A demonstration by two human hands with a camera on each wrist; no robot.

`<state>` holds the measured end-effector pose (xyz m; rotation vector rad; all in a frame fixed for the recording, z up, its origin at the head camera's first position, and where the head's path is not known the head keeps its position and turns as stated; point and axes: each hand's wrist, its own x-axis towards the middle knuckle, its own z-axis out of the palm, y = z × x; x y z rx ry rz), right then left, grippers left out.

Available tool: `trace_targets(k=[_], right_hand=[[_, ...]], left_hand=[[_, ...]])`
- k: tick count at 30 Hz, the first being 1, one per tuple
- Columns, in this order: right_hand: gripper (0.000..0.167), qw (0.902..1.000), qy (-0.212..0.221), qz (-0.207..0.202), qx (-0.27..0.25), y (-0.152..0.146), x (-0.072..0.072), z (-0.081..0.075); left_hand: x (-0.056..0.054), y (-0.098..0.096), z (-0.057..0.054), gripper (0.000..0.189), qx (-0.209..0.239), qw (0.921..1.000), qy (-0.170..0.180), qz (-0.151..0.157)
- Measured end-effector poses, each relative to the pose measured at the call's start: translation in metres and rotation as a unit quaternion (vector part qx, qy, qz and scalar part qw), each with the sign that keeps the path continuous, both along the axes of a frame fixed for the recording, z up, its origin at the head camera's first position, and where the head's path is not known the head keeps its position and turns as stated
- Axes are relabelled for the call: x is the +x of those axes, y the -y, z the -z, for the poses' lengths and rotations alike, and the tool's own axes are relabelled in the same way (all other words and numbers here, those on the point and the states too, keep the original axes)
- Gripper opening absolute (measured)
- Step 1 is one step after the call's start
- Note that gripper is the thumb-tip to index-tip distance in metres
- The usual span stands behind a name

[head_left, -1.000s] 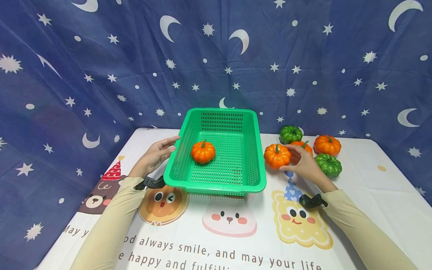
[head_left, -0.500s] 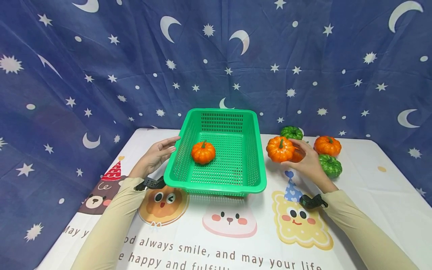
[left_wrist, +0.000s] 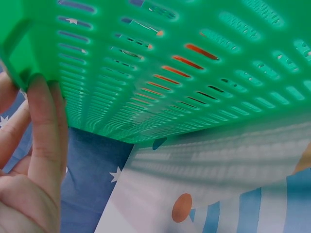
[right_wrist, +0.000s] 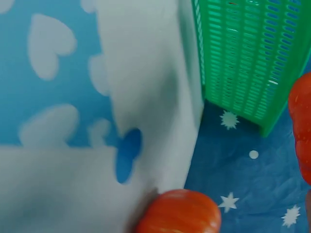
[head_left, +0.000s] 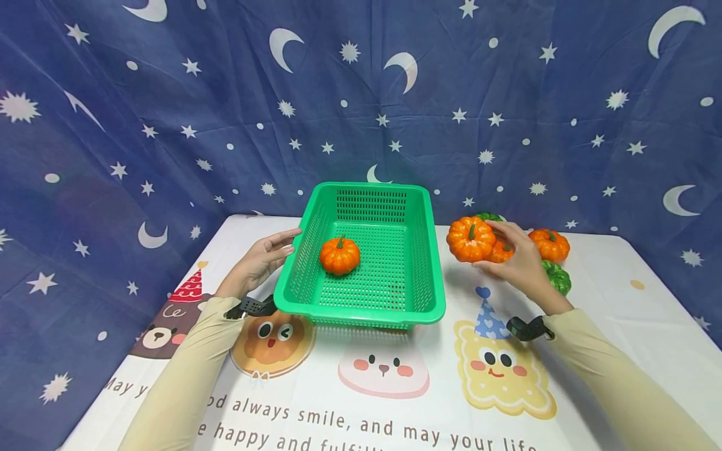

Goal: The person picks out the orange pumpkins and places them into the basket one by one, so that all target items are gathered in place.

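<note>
My right hand (head_left: 521, 260) holds a small orange pumpkin (head_left: 472, 239) by its right side, off the table, just right of the green plastic basket (head_left: 361, 316). Part of that pumpkin (right_wrist: 302, 126) shows at the right edge of the right wrist view. Inside the basket, toward its left, sits another orange pumpkin (head_left: 340, 255). Fairly straight fingers of my left hand (head_left: 261, 260) touch the basket's left rim from outside. In the left wrist view, fingertips of the left hand (left_wrist: 41, 150) reach the rim's underside, and orange shows through the slots.
Behind the right hand lie an orange pumpkin (head_left: 502, 252) and a mostly hidden green pumpkin (head_left: 488, 217). Farther right are an orange pumpkin (head_left: 549, 245) and a partly covered green one (head_left: 557, 277). A blue starry curtain (head_left: 361, 113) hangs behind the white printed tablecloth (head_left: 316, 388).
The right hand has raised the orange pumpkin off the table and shifted it slightly right and back, now in front of the ones behind. The left hand and basket stay put.
</note>
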<state>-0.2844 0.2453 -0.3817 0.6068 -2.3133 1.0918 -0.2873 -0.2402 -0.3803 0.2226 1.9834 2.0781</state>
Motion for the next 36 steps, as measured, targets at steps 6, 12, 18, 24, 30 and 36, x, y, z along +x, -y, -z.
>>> trace_targets(k=[6,12,18,24,30,36], right_hand=[[0.080,0.9993,-0.024,-0.020,0.018,0.002,-0.001,-0.022],[0.082,0.9980,-0.039,-0.020,0.046,0.005,-0.001,-0.041],[0.082,0.9957,-0.054,-0.047,0.058,0.011,-0.001,-0.055],[0.081,0.9930,-0.063,-0.069,0.073,0.020,-0.003,-0.067],[0.080,0.9898,-0.057,-0.089,0.095,0.031,-0.007,-0.076],[0.078,0.9858,-0.056,-0.120,0.103,0.046,-0.011,-0.082]], left_hand=[[0.000,0.000,0.000,0.056,-0.001,1.0000,0.001,-0.001],[0.000,0.000,0.000,0.056,-0.002,1.0000,-0.001,-0.001],[0.001,0.000,0.000,0.056,-0.004,1.0000,-0.001,-0.001],[0.001,0.000,0.000,0.056,-0.010,0.9999,0.000,-0.003],[0.000,0.000,0.000,0.056,-0.009,1.0000,-0.001,-0.003],[0.000,0.000,0.000,0.056,-0.014,0.9999,0.002,-0.005]])
